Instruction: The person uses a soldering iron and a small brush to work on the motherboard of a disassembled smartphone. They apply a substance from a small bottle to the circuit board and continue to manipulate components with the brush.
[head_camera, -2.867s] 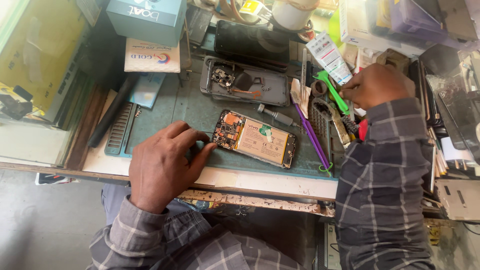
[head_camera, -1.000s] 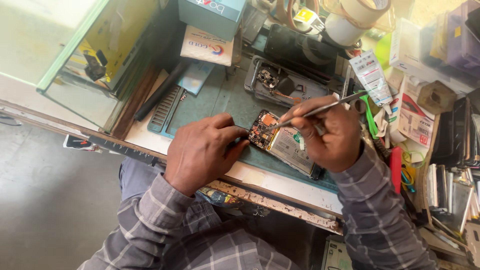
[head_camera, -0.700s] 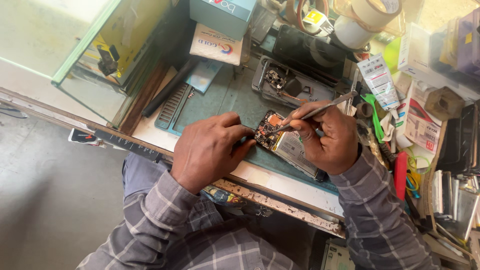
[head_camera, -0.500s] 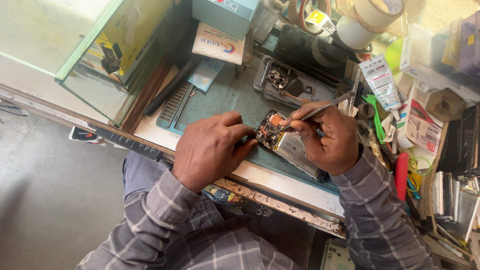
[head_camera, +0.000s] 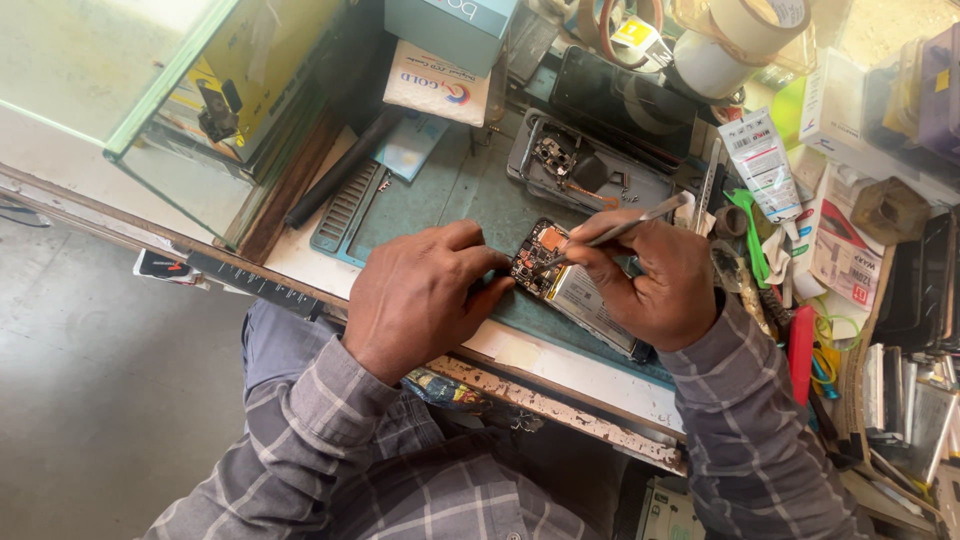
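An opened phone (head_camera: 562, 285) with its circuit board exposed lies on the green work mat (head_camera: 455, 195). My left hand (head_camera: 420, 295) rests on the mat and presses its fingertips against the phone's left end. My right hand (head_camera: 650, 280) holds metal tweezers (head_camera: 625, 228) like a pen, with the tips down on the board near the phone's upper end. The phone's lower right part is hidden under my right hand.
A second opened phone frame (head_camera: 580, 175) lies behind on the mat. A glass cabinet (head_camera: 200, 110) stands at the left. Boxes (head_camera: 440, 80), tape rolls (head_camera: 745, 35), a glue tube (head_camera: 765, 165) and cluttered tools (head_camera: 800, 350) crowd the back and right. The bench edge (head_camera: 560, 400) runs below.
My right hand left the clutter at the right, picked up the tweezers and brought them to the phone. The left hand stayed on the phone; the view shifted.
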